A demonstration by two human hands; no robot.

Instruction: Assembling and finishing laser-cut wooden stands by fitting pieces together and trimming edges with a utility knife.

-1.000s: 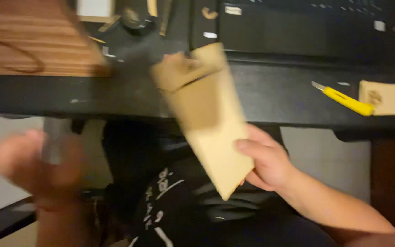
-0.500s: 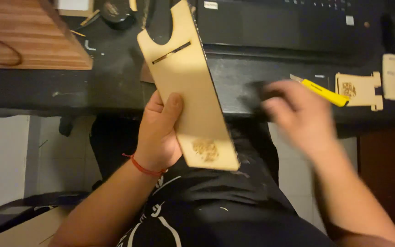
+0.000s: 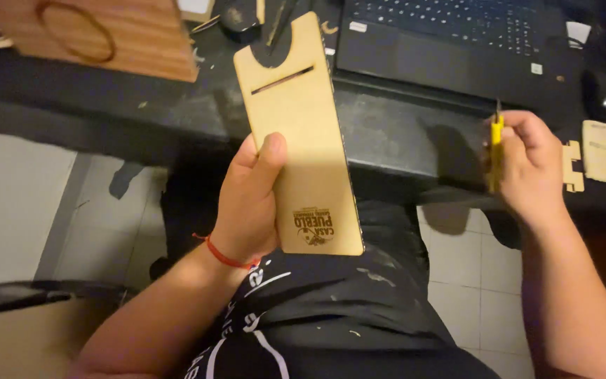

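The left hand (image 3: 247,203) grips the thin wooden board (image 3: 301,140); the right hand (image 3: 527,165) fingers wrap the yellow knife (image 3: 494,151). Hold the board still, cut slowly.

A flat, tan wooden board (image 3: 303,140) is held upright, tilted slightly leftward, above the lap at the desk edge. A rounded notch is cut into its top end, a narrow slanted slot below that, and a dark engraved emblem is seen near its lower right corner. A yellow utility knife (image 3: 496,151) is held vertically, well apart to the right.
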